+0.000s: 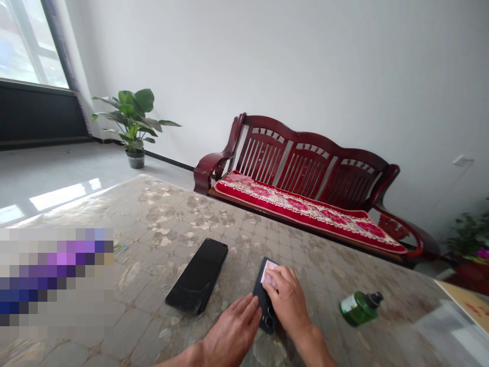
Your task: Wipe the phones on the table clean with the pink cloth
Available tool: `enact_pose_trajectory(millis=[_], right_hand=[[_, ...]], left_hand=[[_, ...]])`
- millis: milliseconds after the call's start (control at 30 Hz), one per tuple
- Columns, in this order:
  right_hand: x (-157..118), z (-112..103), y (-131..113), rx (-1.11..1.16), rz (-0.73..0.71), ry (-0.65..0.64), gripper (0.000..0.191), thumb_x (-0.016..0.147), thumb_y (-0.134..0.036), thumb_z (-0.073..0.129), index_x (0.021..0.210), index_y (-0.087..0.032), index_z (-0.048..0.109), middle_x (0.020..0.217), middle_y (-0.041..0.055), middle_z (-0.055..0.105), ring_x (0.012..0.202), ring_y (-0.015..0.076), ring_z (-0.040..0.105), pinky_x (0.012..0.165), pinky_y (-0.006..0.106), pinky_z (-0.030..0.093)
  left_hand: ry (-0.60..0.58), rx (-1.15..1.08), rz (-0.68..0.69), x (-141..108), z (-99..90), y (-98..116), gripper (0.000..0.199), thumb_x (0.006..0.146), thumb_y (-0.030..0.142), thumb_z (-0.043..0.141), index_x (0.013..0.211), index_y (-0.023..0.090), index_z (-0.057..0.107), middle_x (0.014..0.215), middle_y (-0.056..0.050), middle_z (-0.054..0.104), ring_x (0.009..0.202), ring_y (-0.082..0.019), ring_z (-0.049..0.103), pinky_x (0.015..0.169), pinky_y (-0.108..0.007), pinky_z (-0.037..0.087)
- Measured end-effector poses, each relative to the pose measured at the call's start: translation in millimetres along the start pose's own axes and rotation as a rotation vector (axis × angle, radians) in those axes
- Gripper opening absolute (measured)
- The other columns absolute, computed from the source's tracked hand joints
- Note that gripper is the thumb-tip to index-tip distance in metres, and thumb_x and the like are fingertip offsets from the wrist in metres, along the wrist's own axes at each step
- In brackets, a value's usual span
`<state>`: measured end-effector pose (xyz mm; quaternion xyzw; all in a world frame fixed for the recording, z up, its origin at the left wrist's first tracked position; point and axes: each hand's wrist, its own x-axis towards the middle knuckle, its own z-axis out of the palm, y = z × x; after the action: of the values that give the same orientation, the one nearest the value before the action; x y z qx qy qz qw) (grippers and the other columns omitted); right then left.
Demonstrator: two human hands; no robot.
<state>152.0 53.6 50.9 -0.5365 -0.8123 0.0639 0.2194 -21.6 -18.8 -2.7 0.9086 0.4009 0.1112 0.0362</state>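
A dark blue phone (pixel 259 294) lies back side up on the table, its round camera lenses at the near end. My right hand (pixel 289 298) pinches a small pink cloth (pixel 269 273) and presses it against the far part of the phone's back. Laid along the phone's left edge, my left hand (pixel 234 329) touches it with outstretched fingers; its thumb is hidden. To the left of both hands rests a larger black phone (pixel 198 275), glossy screen up, with nothing touching it.
A green pump bottle (pixel 359 308) lies on its side at right. The patterned tablecloth (pixel 141 285) covers the table. Beyond it stand a wooden bench (pixel 305 158) with a red floral cushion (pixel 301 204) and a potted plant (pixel 133 120). A pixelated patch hides the table's left side.
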Motion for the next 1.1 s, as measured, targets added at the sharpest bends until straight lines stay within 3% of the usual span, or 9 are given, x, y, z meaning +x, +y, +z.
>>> enact_pose_trajectory(millis=[133,300,500,800,967,1100], right_hand=[[4,0,-1,0.019,0.014,-0.021,0.019,0.091,-0.023,0.051,0.093,-0.025,0.07,0.1,0.0045,0.066,0.1,0.0207,0.057,0.09,0.031,0.044],[5,-5,-3,0.007,-0.011,-0.06,0.024,0.095,-0.027,0.046,0.094,-0.027,0.07,0.097,0.0034,0.066,0.096,0.0197,0.059,0.087,0.029,0.043],[11,2,2,0.003,0.115,0.003,0.023,0.09,-0.026,0.048,0.104,-0.024,0.066,0.099,0.006,0.064,0.098,0.0223,0.059,0.087,0.03,0.045],[-7,4,-9,-0.033,0.05,-0.069,0.026,0.088,-0.022,0.045,0.107,-0.024,0.064,0.102,0.0058,0.063,0.099,0.0214,0.06,0.088,0.029,0.045],[11,3,-1,-0.001,0.111,-0.028,0.023,0.086,-0.021,0.049,0.102,-0.025,0.064,0.102,0.0054,0.065,0.099,0.0221,0.06,0.088,0.03,0.045],[26,2,5,-0.05,0.065,-0.026,0.022,0.087,-0.019,0.048,0.099,-0.026,0.064,0.1,0.0043,0.066,0.098,0.0212,0.06,0.088,0.03,0.044]], left_hand=[[0.01,0.018,0.001,0,-1.5,0,0.052,0.085,0.007,0.045,0.137,0.007,0.044,0.144,-0.017,0.045,0.135,-0.029,0.038,0.112,-0.04,0.033],[0.007,0.017,0.006,0,-1.0,0,0.053,0.084,0.009,0.046,0.136,0.006,0.045,0.144,-0.019,0.045,0.135,-0.031,0.039,0.112,-0.041,0.034],[-0.009,-0.002,-0.001,-1,0.6,0,0.058,0.082,0.009,0.046,0.14,0.007,0.042,0.147,-0.018,0.041,0.137,-0.029,0.035,0.113,-0.04,0.032],[-0.002,0.009,0.004,0,-0.4,2,0.059,0.082,0.012,0.048,0.139,0.004,0.04,0.146,-0.019,0.042,0.136,-0.03,0.036,0.113,-0.04,0.031],[-0.014,0.0,-0.013,-2,1.4,1,0.061,0.081,0.013,0.049,0.141,0.007,0.039,0.148,-0.019,0.04,0.139,-0.03,0.032,0.113,-0.042,0.03],[-0.023,-0.002,-0.014,-2,0.1,0,0.061,0.081,0.013,0.048,0.142,0.008,0.038,0.149,-0.018,0.039,0.139,-0.029,0.031,0.113,-0.04,0.03]])
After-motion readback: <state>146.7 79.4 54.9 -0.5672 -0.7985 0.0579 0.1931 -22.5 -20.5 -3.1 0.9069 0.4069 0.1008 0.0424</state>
